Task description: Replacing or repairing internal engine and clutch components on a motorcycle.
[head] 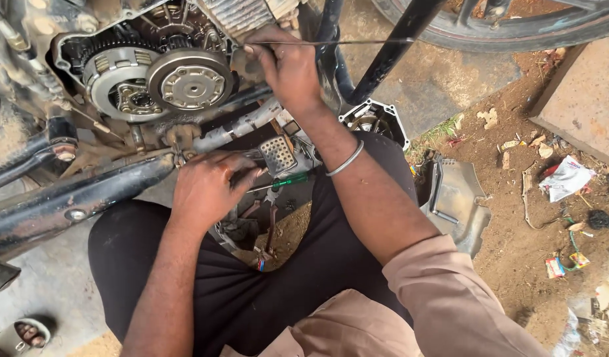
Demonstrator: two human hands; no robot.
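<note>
Squatting close to the open engine, I keep my knees apart so the tools lie on the ground between them: a green-handled screwdriver and what looks like a pair of pliers below it, both near my left hand.

My left hand is curled shut around a part just under the crankcase, beside the ribbed metal footpeg. What exactly the fingers enclose is hidden by the hand itself, so I cannot tell. The hand sits low, touching the black frame tube, which gives it a steady rest.

My right hand reaches higher, with a metal bangle on its wrist. Its fingers pinch a thin, straight metal rod that runs out horizontally to the right, across the black frame bars. The pinched end sits at the edge of the engine opening, just right of the clutch assembly.

The clutch is exposed, its round pressure plate facing me and a toothed gear behind it at left. The removed engine cover lies just beside my right leg, and a second grey cover lies on the dirt further right.

Beyond, scraps of paper and wrappers are scattered on the soil, and the tyre crosses the top edge.
</note>
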